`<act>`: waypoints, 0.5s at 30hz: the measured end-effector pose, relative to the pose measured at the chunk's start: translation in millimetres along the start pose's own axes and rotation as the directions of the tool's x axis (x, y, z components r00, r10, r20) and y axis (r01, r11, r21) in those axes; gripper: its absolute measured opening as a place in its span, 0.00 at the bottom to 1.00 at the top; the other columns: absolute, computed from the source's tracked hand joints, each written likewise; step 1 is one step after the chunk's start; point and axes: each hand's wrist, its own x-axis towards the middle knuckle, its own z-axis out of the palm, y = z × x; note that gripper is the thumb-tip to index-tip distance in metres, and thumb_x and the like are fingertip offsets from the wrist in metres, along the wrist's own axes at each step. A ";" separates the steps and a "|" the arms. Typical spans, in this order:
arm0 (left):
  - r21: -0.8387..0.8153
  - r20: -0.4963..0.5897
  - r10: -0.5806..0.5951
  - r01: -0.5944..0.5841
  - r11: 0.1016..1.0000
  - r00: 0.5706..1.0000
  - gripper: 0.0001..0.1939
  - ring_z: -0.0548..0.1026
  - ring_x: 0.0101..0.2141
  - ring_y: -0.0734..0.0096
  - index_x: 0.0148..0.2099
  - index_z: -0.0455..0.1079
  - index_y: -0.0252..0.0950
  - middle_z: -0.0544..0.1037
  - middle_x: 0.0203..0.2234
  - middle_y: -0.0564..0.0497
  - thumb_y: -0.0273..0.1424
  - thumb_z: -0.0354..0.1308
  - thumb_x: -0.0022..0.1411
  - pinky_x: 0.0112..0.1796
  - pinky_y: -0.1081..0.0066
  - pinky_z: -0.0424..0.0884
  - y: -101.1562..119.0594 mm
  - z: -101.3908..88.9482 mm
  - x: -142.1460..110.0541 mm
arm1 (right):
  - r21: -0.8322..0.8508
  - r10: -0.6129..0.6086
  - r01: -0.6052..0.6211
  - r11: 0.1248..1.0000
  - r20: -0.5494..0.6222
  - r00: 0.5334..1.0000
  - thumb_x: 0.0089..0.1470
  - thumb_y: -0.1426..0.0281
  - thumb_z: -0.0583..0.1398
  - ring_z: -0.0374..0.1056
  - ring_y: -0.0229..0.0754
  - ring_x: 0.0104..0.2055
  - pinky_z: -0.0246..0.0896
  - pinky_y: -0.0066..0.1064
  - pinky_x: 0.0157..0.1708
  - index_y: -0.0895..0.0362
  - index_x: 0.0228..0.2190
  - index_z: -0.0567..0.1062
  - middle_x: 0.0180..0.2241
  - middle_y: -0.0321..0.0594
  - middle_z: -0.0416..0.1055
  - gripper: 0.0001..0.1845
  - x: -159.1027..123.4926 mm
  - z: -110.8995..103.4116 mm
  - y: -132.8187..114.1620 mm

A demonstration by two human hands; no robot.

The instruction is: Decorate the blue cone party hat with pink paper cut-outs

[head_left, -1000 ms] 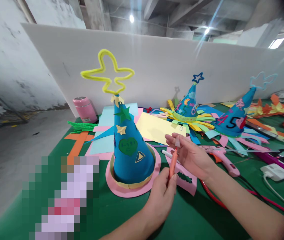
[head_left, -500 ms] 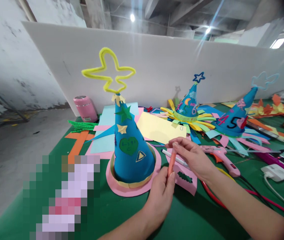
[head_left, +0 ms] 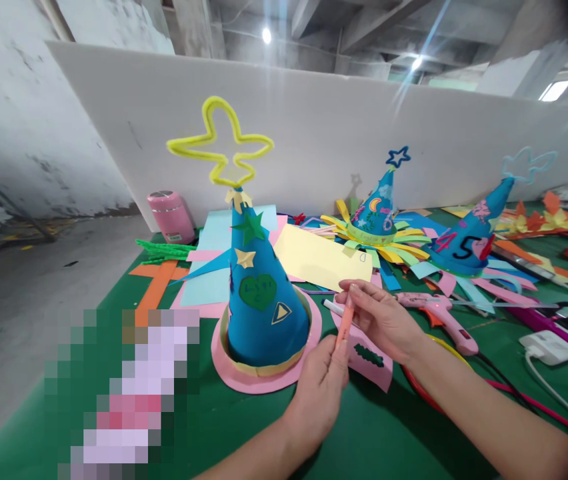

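My left hand (head_left: 321,383) grips the lower part of a salmon-orange marker (head_left: 345,325). The fingers of my right hand (head_left: 384,320) pinch its upper end, so the marker stands tilted between both hands. Just left of them a blue paper cone hat (head_left: 267,327) with a pink brim sits upright. It carries a green heart, stars, a small triangle and a yellow pipe-cleaner star on its tip. Under my right hand lie a white pen (head_left: 333,307), partly hidden, and a pink paper sheet (head_left: 381,377) with a dark green cut-out shape.
Farther back stand a blue hat with yellow fringe (head_left: 377,210) and another blue hat (head_left: 474,233). A pink glue gun (head_left: 457,327) and a white plug (head_left: 551,347) lie right. Yellow paper (head_left: 319,257), green pipe cleaners (head_left: 167,251) and a pink flask (head_left: 170,217) are behind.
My right hand has shifted very slightly right and down at the marker's upper end. Both hands still hold the marker, and the hat stays where it was.
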 end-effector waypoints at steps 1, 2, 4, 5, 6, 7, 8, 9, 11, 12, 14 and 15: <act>-0.008 0.006 -0.012 0.012 1.000 1.000 0.19 0.52 0.17 0.78 0.27 0.58 0.36 0.52 0.15 0.60 0.45 0.42 0.60 0.19 0.74 0.48 -0.7 0.4 0.1 | 0.017 0.015 -0.014 1.000 -0.016 1.000 0.40 0.67 0.65 0.66 0.35 0.32 0.58 0.28 0.36 0.54 0.27 0.76 0.25 0.34 0.72 0.07 -0.8 -0.4 1.3; -0.013 0.008 -0.021 0.021 1.000 1.000 0.19 0.51 0.17 0.78 0.26 0.58 0.36 0.53 0.14 0.60 0.45 0.42 0.60 0.19 0.74 0.47 -1.5 0.9 0.2 | 0.030 0.026 -0.025 0.999 -0.032 0.999 0.40 0.67 0.65 0.65 0.35 0.32 0.58 0.27 0.35 0.54 0.27 0.76 0.25 0.34 0.72 0.07 -1.6 -0.6 2.8; -0.011 0.004 -0.034 0.034 0.999 0.999 0.19 0.51 0.16 0.79 0.26 0.56 0.36 0.53 0.14 0.60 0.45 0.41 0.60 0.19 0.74 0.47 -2.9 1.7 0.3 | 0.043 0.031 -0.028 0.999 -0.060 0.998 0.40 0.67 0.65 0.65 0.35 0.32 0.58 0.26 0.34 0.54 0.27 0.76 0.24 0.34 0.72 0.07 -3.3 -0.3 6.2; 0.000 -0.002 -0.034 0.034 0.999 0.999 0.18 0.51 0.16 0.79 0.26 0.56 0.36 0.53 0.14 0.60 0.44 0.41 0.61 0.19 0.74 0.47 -3.2 1.9 0.3 | 0.044 0.027 -0.024 0.999 -0.071 0.997 0.40 0.67 0.65 0.65 0.35 0.31 0.57 0.26 0.34 0.54 0.27 0.76 0.24 0.34 0.72 0.07 -4.0 0.1 7.7; 0.015 -0.011 -0.029 0.029 0.999 1.000 0.18 0.51 0.16 0.79 0.26 0.55 0.37 0.53 0.14 0.60 0.44 0.41 0.61 0.19 0.74 0.47 -3.2 2.1 0.3 | 0.045 0.021 -0.018 0.999 -0.079 0.997 0.40 0.67 0.65 0.65 0.35 0.32 0.57 0.25 0.33 0.55 0.27 0.76 0.25 0.34 0.71 0.07 -4.5 0.6 8.9; 0.037 -0.024 -0.020 0.020 0.999 1.000 0.18 0.52 0.16 0.78 0.25 0.54 0.37 0.53 0.14 0.60 0.43 0.41 0.61 0.19 0.74 0.47 -3.0 2.0 0.4 | 0.046 0.016 -0.012 0.999 -0.085 0.996 0.40 0.67 0.65 0.65 0.35 0.32 0.57 0.25 0.33 0.55 0.27 0.76 0.25 0.34 0.71 0.07 -4.7 1.2 9.8; 0.061 -0.037 -0.007 0.009 0.998 0.999 0.18 0.52 0.17 0.78 0.25 0.53 0.37 0.54 0.14 0.60 0.43 0.41 0.61 0.19 0.74 0.48 -2.5 1.9 0.5 | 0.048 0.014 -0.009 0.999 -0.090 0.996 0.40 0.67 0.65 0.65 0.35 0.32 0.57 0.25 0.33 0.55 0.27 0.76 0.25 0.34 0.71 0.07 -4.7 1.8 10.4; 0.084 -0.048 0.006 -0.002 0.996 0.999 0.17 0.53 0.17 0.78 0.24 0.53 0.37 0.54 0.14 0.60 0.42 0.41 0.61 0.19 0.74 0.48 -2.0 1.7 0.6 | 0.051 0.012 -0.008 0.999 -0.093 0.996 0.40 0.67 0.65 0.65 0.35 0.32 0.57 0.25 0.32 0.55 0.27 0.76 0.25 0.34 0.71 0.08 -4.6 2.3 10.8; 0.117 -0.053 0.022 -0.016 0.993 0.998 0.17 0.54 0.17 0.78 0.24 0.52 0.37 0.55 0.14 0.60 0.40 0.41 0.62 0.20 0.74 0.49 -1.2 1.4 0.7 | 0.057 0.010 -0.005 0.998 -0.094 0.995 0.40 0.67 0.65 0.65 0.35 0.33 0.57 0.24 0.31 0.56 0.28 0.75 0.26 0.35 0.70 0.09 -4.1 3.2 11.8; 0.127 -0.051 0.024 -0.018 0.992 0.998 0.17 0.54 0.17 0.78 0.24 0.52 0.37 0.55 0.14 0.60 0.40 0.41 0.62 0.20 0.74 0.49 -1.1 1.4 0.8 | 0.059 0.006 0.000 0.998 -0.096 0.995 0.40 0.67 0.65 0.64 0.35 0.33 0.57 0.24 0.31 0.56 0.28 0.75 0.26 0.35 0.70 0.09 -4.0 3.6 12.7; 0.135 -0.049 0.031 -0.024 0.991 0.998 0.17 0.54 0.17 0.78 0.23 0.51 0.37 0.55 0.14 0.60 0.39 0.41 0.62 0.20 0.74 0.50 -1.2 1.5 1.0 | 0.056 -0.007 0.013 0.998 -0.098 0.995 0.39 0.66 0.65 0.64 0.35 0.32 0.57 0.24 0.31 0.56 0.28 0.75 0.26 0.34 0.70 0.10 -4.6 4.0 15.4; 0.132 -0.050 0.034 -0.027 0.991 0.998 0.17 0.54 0.17 0.78 0.23 0.51 0.37 0.55 0.14 0.60 0.38 0.41 0.62 0.20 0.75 0.50 -1.3 1.6 1.3 | 0.047 -0.015 0.019 0.999 -0.100 0.995 0.39 0.66 0.65 0.64 0.35 0.32 0.57 0.24 0.31 0.56 0.28 0.75 0.26 0.34 0.70 0.10 -5.2 4.1 16.8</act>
